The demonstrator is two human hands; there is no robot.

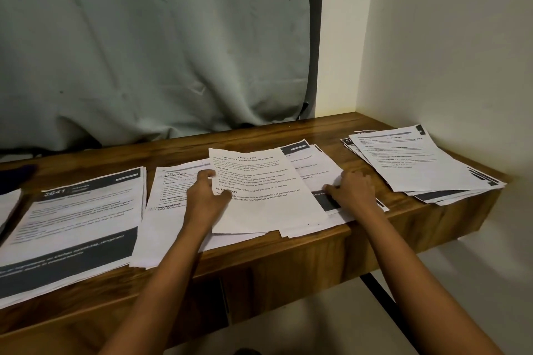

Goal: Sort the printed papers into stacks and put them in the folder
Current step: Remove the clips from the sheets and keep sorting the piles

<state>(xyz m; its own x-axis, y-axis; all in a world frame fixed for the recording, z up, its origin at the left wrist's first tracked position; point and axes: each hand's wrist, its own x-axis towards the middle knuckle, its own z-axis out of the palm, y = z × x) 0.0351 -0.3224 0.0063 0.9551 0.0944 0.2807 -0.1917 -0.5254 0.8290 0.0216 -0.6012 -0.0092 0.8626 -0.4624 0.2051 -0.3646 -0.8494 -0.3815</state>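
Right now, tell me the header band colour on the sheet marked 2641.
Dark grey with white print; the header band shows best in the head view.

You're working in dim, warm indoor light. The brightest area is the bare wall (432, 52) to your right, and the pale strip beside the curtain (144, 52) glows yellow, so the light reaches you from the upper right. The curtain's folds fall grey and murky. The table (288, 256) has a faint sheen at its far right corner and throws a shadow on the floor (331, 320). Print on the top sheet (268, 181) reads sharp. The left stack (78, 225) is smeared and stretched, and the table's edge bows with the wide lens.
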